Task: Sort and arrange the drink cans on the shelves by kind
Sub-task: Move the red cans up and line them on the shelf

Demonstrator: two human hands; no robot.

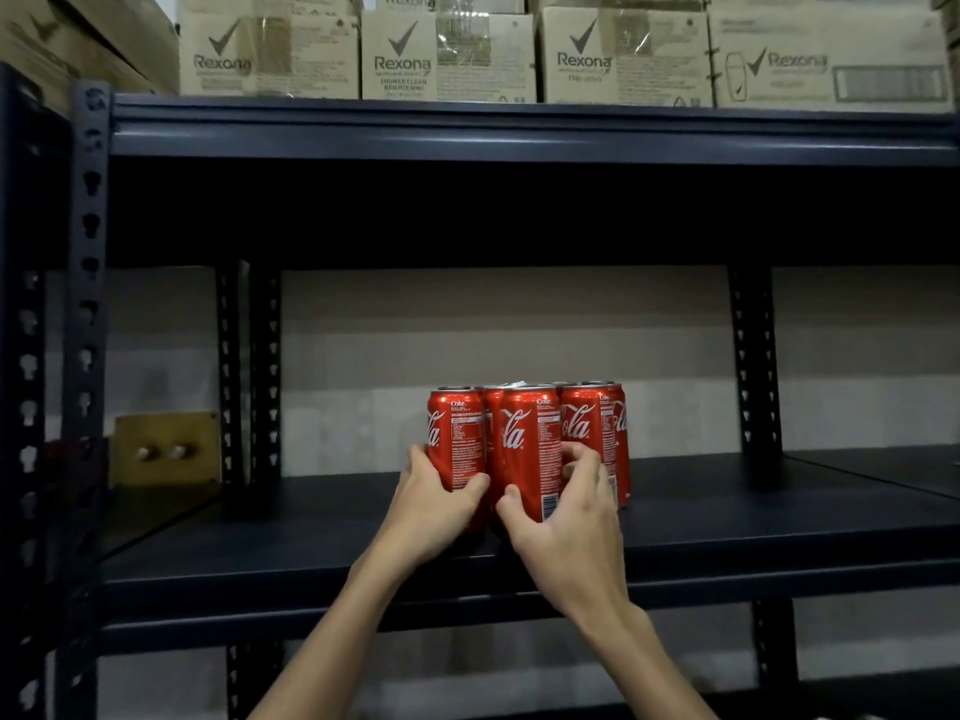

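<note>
Several red cola cans stand upright in a tight cluster on the dark metal shelf (727, 517). My left hand (434, 504) grips the front left can (454, 433), fingers round its left side and thumb across its front. My right hand (563, 511) grips the front middle can (524, 444), thumb on its lower left and fingers curled round its right side. A third front can (587, 423) stands to the right, with more cans partly hidden behind the front row.
Cardboard Rexona boxes (447, 54) fill the upper shelf (519, 132). A yellowish wall box (166, 449) sits behind the rack at the left. Perforated uprights (88, 304) frame the bay; another upright (756, 366) stands at the back right.
</note>
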